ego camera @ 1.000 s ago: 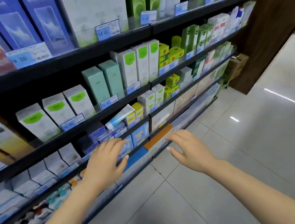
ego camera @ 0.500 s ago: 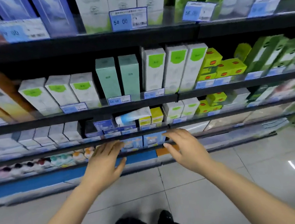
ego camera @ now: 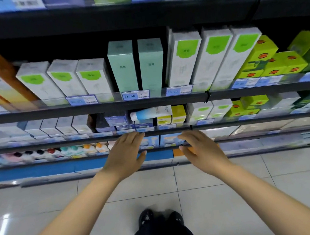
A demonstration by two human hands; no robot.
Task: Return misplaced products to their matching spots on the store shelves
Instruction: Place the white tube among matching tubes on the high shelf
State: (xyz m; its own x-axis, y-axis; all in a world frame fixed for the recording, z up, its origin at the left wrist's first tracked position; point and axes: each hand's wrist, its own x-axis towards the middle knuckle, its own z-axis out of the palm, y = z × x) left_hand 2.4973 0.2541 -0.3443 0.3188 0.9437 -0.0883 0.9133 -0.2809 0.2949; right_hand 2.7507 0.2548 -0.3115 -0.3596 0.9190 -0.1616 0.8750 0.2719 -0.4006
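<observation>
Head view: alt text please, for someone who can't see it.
Both hands, left and right, reach open and empty toward store shelves of boxed products. Above them a blue-and-white tube lies sideways atop small boxes.

The view has swung from an angled look down the aisle to facing the shelves point(ego camera: 91, 107) squarely. Both empty hands have risen toward the frame's middle: the left hand point(ego camera: 124, 155) and right hand point(ego camera: 200, 149) now reach just below the lying white-and-blue tube point(ego camera: 149, 113).
</observation>
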